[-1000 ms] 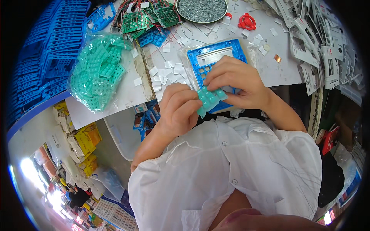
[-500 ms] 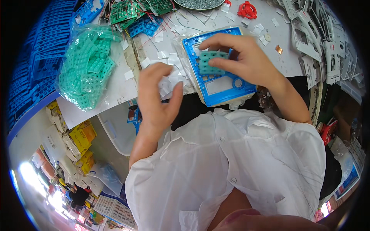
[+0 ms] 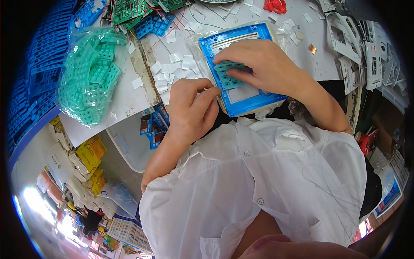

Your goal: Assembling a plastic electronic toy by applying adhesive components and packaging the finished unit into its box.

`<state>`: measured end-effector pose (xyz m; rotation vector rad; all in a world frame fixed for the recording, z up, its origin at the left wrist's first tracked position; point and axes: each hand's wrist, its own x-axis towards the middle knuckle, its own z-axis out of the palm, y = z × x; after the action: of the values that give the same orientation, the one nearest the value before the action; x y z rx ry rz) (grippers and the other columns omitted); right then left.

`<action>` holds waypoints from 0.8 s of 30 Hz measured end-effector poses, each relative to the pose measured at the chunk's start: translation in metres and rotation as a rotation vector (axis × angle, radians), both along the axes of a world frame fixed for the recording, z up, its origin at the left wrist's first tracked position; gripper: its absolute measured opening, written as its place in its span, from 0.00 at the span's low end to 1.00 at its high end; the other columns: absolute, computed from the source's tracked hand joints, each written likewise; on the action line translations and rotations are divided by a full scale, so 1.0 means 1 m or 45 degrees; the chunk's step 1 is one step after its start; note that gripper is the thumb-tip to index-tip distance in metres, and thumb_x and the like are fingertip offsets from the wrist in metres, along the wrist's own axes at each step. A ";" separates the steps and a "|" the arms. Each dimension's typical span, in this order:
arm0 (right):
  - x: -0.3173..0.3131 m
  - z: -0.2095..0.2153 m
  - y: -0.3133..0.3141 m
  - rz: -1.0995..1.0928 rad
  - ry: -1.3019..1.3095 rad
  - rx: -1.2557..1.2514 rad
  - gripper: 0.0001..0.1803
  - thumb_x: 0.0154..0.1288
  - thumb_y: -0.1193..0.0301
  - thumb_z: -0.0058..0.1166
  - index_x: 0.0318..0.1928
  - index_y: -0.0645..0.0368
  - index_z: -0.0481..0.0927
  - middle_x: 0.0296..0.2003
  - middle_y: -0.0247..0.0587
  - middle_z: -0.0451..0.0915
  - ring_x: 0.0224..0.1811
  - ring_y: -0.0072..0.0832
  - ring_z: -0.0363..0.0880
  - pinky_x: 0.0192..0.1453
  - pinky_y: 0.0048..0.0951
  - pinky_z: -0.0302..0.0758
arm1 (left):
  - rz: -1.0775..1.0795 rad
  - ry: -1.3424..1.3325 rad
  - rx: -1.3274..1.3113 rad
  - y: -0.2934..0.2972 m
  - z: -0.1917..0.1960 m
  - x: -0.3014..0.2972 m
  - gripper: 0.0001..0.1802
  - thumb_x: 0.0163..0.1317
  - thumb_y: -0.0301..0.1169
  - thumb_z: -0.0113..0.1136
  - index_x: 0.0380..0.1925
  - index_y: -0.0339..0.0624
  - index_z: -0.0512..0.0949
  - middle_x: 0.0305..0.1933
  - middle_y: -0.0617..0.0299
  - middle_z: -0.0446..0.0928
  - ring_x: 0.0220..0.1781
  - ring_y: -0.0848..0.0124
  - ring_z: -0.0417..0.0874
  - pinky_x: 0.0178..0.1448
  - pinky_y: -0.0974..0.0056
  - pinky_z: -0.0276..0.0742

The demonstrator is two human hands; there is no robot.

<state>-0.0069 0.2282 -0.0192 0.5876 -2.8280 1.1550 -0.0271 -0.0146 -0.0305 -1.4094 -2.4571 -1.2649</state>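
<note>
A blue plastic panel (image 3: 245,103) with cut-out openings lies on the table's front edge, on a padded base in clear film. Over its middle left, a teal rubber keypad (image 3: 227,81) with rows of small bumps lies nearly flat. My right hand (image 3: 269,67) reaches across the panel and grips this keypad, thumb on its near part and fingers over its far edge. At the panel's left edge is my left hand (image 3: 194,105), thumb and index finger pinched together beside the keypad. Whatever sits between those fingertips is too small to make out.
A clear bag of teal keypads (image 3: 92,77) lies to the left, beside stacked blue panels (image 3: 43,73). Green circuit boards (image 3: 129,11) with wires are at the far left. White paper pieces (image 3: 177,67) are scattered mid-table. Grey-white plastic frames (image 3: 345,39) pile up at the right.
My left hand has moved right to the panel's edge, its fingers closing from apart to a pinch. The keypad in my right hand has tilted and come lower onto the panel.
</note>
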 end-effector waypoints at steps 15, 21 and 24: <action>0.045 0.009 -0.004 0.174 0.133 0.339 0.41 0.54 0.51 0.71 0.65 0.58 0.76 0.71 0.42 0.70 0.77 0.39 0.64 0.75 0.53 0.64 | -0.072 0.120 -0.068 0.005 -0.009 -0.001 0.19 0.45 0.26 0.70 0.42 0.45 0.86 0.43 0.62 0.79 0.39 0.62 0.79 0.54 0.53 0.71; 0.047 0.011 -0.012 0.184 0.012 0.518 0.50 0.52 0.43 0.70 0.70 0.60 0.73 0.76 0.43 0.65 0.82 0.36 0.55 0.79 0.63 0.52 | -0.063 0.151 -0.089 0.002 -0.013 0.000 0.20 0.47 0.26 0.70 0.45 0.46 0.86 0.44 0.63 0.79 0.42 0.63 0.80 0.61 0.49 0.72; 0.049 0.014 -0.014 0.189 0.000 0.574 0.50 0.53 0.42 0.69 0.70 0.60 0.73 0.76 0.45 0.64 0.82 0.38 0.55 0.78 0.65 0.51 | -0.066 0.159 -0.114 0.000 -0.012 0.001 0.21 0.47 0.26 0.70 0.45 0.47 0.86 0.44 0.64 0.79 0.44 0.64 0.80 0.63 0.47 0.71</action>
<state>0.0416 0.2140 -0.0047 0.8258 -3.1011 0.5180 -0.0261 -0.0145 -0.0425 -1.5319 -2.4374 -1.0527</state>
